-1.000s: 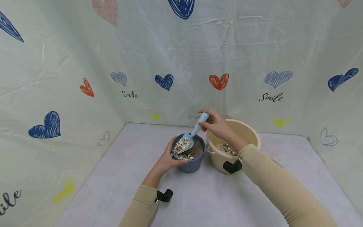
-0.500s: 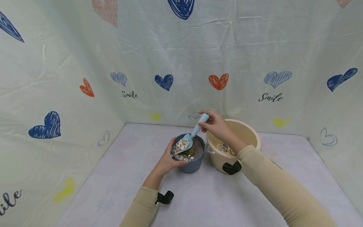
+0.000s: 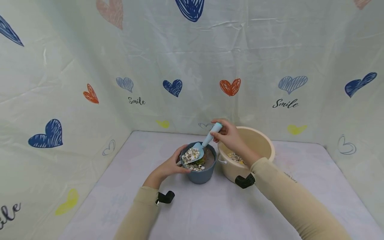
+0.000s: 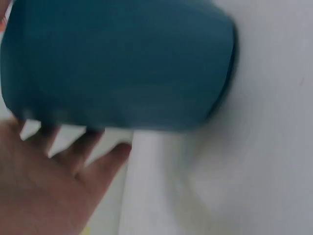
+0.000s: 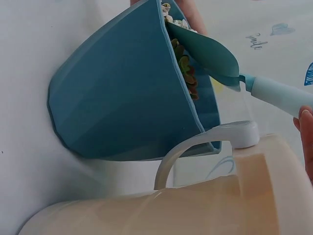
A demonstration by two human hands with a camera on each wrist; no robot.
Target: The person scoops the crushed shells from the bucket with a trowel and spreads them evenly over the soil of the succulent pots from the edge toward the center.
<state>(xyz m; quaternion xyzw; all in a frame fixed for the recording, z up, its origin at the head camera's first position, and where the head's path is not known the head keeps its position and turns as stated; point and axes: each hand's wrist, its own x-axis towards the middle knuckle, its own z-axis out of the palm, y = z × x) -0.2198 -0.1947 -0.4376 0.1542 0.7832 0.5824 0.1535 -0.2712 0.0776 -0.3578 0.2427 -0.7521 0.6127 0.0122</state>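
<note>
A blue-grey plant pot (image 3: 200, 177) stands mid-table with a small green-and-red succulent (image 5: 185, 68) and pale pebbles inside. My left hand (image 3: 169, 166) cups the pot's left side, thumb near the front rim and fingers behind. In the left wrist view the little finger is off the pot wall. My right hand (image 3: 228, 135) holds the light-blue handle of a small scoop (image 3: 209, 136) between thumb and fingers. Mixed pebbles (image 3: 191, 155) fill the scoop's blade, which tilts down over the pot's left half.
A cream bucket (image 3: 264, 143) with more pebbles (image 3: 237, 158) at its bottom stands close to the pot's right, under my right forearm. Its handle hinge (image 5: 244, 134) juts toward the pot. A curtain printed with hearts closes off the table's back and sides.
My left hand has shifted left, its thumb drawn back along the pot's front rim. The scoop and right hand have moved only slightly, with the pebbles still on the blade.
</note>
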